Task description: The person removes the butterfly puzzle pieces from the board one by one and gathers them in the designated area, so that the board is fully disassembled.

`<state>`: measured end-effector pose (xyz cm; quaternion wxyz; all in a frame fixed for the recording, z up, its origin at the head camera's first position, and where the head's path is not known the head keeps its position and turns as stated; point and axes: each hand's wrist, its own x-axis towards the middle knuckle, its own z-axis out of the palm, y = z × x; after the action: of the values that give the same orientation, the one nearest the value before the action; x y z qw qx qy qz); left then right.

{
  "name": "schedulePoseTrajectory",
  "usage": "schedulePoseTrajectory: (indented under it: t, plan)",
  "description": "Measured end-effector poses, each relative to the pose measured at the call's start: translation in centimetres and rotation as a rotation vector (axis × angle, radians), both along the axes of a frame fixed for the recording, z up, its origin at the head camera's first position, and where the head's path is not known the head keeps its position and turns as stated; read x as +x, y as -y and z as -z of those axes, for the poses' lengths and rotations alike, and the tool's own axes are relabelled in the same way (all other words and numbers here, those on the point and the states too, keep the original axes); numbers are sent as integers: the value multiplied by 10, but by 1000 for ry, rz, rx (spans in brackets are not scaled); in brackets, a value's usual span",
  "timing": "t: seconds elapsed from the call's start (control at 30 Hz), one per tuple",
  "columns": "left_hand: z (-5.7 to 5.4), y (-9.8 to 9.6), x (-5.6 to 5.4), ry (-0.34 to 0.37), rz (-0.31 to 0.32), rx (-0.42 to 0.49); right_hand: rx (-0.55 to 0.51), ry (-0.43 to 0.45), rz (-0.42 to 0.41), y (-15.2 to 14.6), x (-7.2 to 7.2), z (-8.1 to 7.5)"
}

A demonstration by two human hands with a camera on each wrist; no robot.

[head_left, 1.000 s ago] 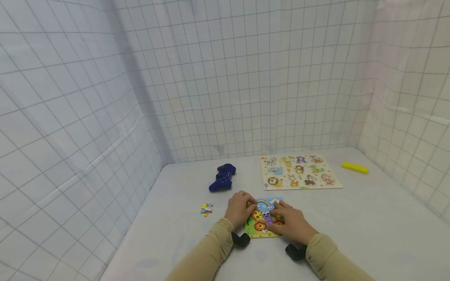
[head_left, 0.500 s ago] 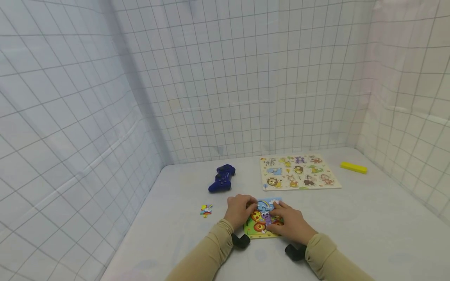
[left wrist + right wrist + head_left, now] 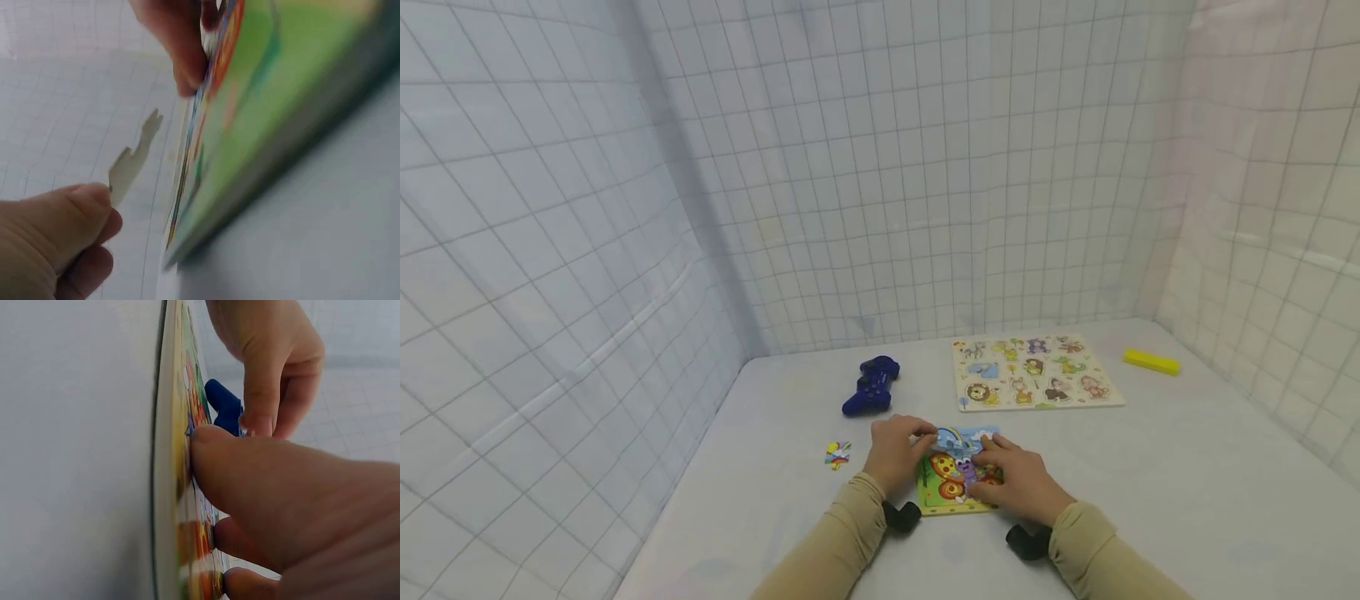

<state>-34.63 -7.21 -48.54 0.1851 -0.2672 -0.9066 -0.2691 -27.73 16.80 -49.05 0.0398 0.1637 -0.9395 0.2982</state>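
Observation:
A small picture puzzle (image 3: 942, 497) with a purple butterfly, rainbow and green ground lies flat in front of me in the head view. My left hand (image 3: 892, 454) is at its upper left edge. Between thumb and fingers it pinches a thin puzzle piece (image 3: 129, 167), whose pale side shows in the left wrist view, held apart from the board. My right hand (image 3: 1019, 480) rests its thumb and fingertips on the puzzle's right part; the right wrist view has the thumb (image 3: 215, 450) against the picture surface. Both hands hide parts of the puzzle.
A loose puzzle piece (image 3: 837, 454) lies to the left of the board. Behind stand out a blue game controller (image 3: 873, 387) and a larger animal peg-style board (image 3: 1037, 388). A yellow bar (image 3: 1152, 362) lies at the far right. Gridded cloth walls (image 3: 880, 192) enclose the table.
My left hand has drawn back slightly to the left from the puzzle, uncovering more of its left side. The right hand keeps its place on the board. The head view has shifted a little.

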Motion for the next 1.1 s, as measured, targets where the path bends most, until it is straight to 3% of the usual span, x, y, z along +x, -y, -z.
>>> schedulePoseTrajectory:
  t: [0.17,0.3,0.43,0.6,0.93,1.1]
  plan:
    - [-6,53,2,-127,-51,13,-13,-2,-13,1,3,0]
    - [-9,95,2,-81,-97,18,0,-10,-15,-1,5,-1]
    - [-8,119,-2,25,-81,22,2,-31,-17,-1,5,-4]
    - [-2,127,-4,131,-57,4,14,-22,-30,-1,4,-4]
    - [-3,125,-2,117,-52,-25,0,-26,-46,-5,3,-3]
    - [-4,123,-2,75,-37,-77,0,-21,-63,-7,3,-5]
